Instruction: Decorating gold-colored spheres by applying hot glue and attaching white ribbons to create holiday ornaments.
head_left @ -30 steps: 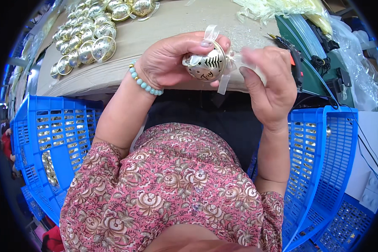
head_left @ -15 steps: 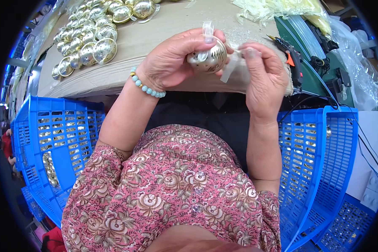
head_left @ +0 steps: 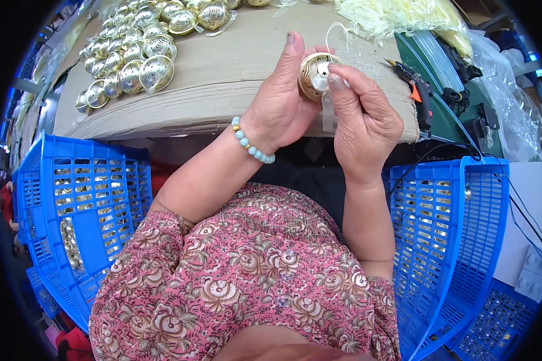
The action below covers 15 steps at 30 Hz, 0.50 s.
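A shiny gold ball ornament (head_left: pixel 308 75) with dark markings rests against the fingers of my left hand (head_left: pixel 280 108), whose thumb stands up away from it. The fingers behind the ball are partly hidden. My right hand (head_left: pixel 367 123) has its thumb and forefinger pressed together at the ball's near right side, on a translucent ribbon (head_left: pixel 327 114). One end of this ribbon hangs below the fingertips. A thin pale loop (head_left: pixel 337 26) rises above the ball. Both hands are over the front edge of the cardboard-covered table (head_left: pixel 223 90).
Many similar gold ornaments (head_left: pixel 156 73) lie at the far left. A pile of pale yellow ribbons (head_left: pixel 397 15) sits at the back right, near a glue gun (head_left: pixel 423 99) with an orange trigger. Blue crates flank me, left (head_left: pixel 96 234) and right (head_left: pixel 454 265), with shiny pieces showing through their slots.
My left hand has shifted right and lifted its thumb off the ball. The ball has turned, and my right hand has moved left to meet it. The thin loop now stands up above the ball.
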Each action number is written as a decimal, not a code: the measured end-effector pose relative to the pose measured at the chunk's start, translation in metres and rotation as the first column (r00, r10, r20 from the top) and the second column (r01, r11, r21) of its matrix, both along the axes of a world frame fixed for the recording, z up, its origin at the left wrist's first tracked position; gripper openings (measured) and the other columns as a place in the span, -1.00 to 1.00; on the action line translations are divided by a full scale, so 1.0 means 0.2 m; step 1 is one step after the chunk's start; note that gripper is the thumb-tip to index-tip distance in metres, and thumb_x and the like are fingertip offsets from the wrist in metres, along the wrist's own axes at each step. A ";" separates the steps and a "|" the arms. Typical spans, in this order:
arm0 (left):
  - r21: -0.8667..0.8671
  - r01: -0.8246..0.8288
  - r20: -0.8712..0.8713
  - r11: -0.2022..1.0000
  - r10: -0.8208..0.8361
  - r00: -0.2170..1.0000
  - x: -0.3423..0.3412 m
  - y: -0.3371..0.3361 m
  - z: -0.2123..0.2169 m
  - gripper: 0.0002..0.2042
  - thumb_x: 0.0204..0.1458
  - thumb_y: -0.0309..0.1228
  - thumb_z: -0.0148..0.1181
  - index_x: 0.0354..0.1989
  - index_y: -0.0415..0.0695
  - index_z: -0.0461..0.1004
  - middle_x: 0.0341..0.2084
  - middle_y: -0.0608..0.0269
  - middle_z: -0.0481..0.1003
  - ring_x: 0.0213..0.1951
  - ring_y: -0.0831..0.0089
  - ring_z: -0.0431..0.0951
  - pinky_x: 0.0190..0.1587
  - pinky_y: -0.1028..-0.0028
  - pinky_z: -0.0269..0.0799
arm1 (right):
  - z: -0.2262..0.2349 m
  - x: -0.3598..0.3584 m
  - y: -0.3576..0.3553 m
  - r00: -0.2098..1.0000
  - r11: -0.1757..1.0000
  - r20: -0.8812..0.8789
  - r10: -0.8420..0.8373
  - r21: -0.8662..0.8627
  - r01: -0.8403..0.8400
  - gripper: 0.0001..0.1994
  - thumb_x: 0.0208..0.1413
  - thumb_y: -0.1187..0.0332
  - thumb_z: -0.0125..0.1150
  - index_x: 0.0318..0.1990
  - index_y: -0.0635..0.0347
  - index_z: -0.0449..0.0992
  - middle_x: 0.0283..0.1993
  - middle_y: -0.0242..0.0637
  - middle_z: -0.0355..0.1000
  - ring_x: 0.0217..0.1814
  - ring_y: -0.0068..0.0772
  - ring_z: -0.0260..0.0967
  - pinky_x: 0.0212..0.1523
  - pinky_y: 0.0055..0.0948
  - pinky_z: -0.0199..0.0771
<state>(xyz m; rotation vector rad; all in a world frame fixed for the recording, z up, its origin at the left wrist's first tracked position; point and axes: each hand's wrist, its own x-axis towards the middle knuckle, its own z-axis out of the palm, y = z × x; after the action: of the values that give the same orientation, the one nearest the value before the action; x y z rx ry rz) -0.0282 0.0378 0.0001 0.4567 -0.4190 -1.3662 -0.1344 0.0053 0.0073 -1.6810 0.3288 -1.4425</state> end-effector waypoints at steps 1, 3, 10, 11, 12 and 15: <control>-0.039 0.005 -0.036 0.999 -0.006 0.999 -0.01 0.01 0.00 -0.54 0.11 0.12 -0.07 -0.17 -0.05 0.39 -0.33 0.40 0.45 -0.22 0.55 0.42 -0.03 0.45 0.30 | -0.02 0.00 -0.01 0.998 0.998 0.004 -0.068 -0.017 0.068 -0.87 0.05 0.56 0.19 -0.22 0.32 0.54 -0.32 -0.29 0.52 -0.27 -0.60 0.44 -0.25 -0.64 0.42; -0.047 0.008 -0.036 0.999 -0.010 0.999 -0.03 0.02 0.01 -0.59 0.11 0.05 -0.02 -0.15 -0.06 0.38 -0.32 0.39 0.45 -0.21 0.56 0.42 -0.04 0.46 0.30 | -0.03 0.00 -0.01 0.990 0.990 0.008 -0.138 -0.034 0.138 -0.86 0.05 0.56 0.19 -0.21 0.31 0.54 -0.32 -0.29 0.52 -0.26 -0.60 0.44 -0.24 -0.64 0.42; -0.030 -0.033 0.059 0.999 0.034 0.998 -0.03 0.02 -0.03 -0.74 0.09 -0.36 0.12 -0.08 -0.11 0.30 -0.26 0.34 0.43 -0.19 0.55 0.42 -0.07 0.47 0.33 | -0.04 -0.01 0.01 0.984 0.979 -0.013 -0.180 0.092 0.181 -0.85 0.06 0.52 0.21 -0.19 0.31 0.54 -0.26 -0.36 0.49 -0.25 -0.66 0.36 -0.20 -0.69 0.35; -0.028 -0.032 0.058 0.999 0.033 0.998 -0.03 0.02 -0.02 -0.74 0.09 -0.36 0.12 -0.08 -0.11 0.30 -0.26 0.34 0.43 -0.19 0.55 0.42 -0.07 0.47 0.33 | -0.05 0.00 0.00 0.985 0.979 0.007 -0.174 0.107 0.172 -0.84 0.07 0.51 0.21 -0.19 0.31 0.53 -0.27 -0.37 0.49 -0.26 -0.67 0.35 -0.22 -0.69 0.35; -0.023 -0.030 0.037 0.999 0.031 0.999 -0.04 0.03 -0.02 -0.76 0.10 -0.37 0.10 -0.08 -0.12 0.30 -0.26 0.33 0.43 -0.20 0.55 0.42 -0.07 0.46 0.34 | -0.06 0.00 0.00 0.984 0.978 0.006 -0.177 0.109 0.175 -0.84 0.07 0.51 0.21 -0.19 0.31 0.53 -0.27 -0.37 0.49 -0.26 -0.67 0.35 -0.22 -0.69 0.35; -0.046 -0.013 0.020 0.999 0.014 1.000 -0.03 0.03 -0.04 -0.76 0.13 -0.37 0.04 -0.04 -0.12 0.32 -0.22 0.32 0.43 -0.15 0.53 0.43 -0.02 0.43 0.32 | -0.08 0.00 0.00 0.979 0.973 0.020 -0.205 0.117 0.202 -0.85 0.07 0.49 0.21 -0.19 0.31 0.53 -0.30 -0.39 0.48 -0.31 -0.71 0.32 -0.29 -0.72 0.33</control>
<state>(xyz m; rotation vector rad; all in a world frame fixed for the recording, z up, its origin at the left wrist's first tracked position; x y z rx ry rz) -0.0343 0.0433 -0.0081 0.4351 -0.4618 -1.3371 -0.1342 0.0049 -0.0089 -1.5659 0.5690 -1.5673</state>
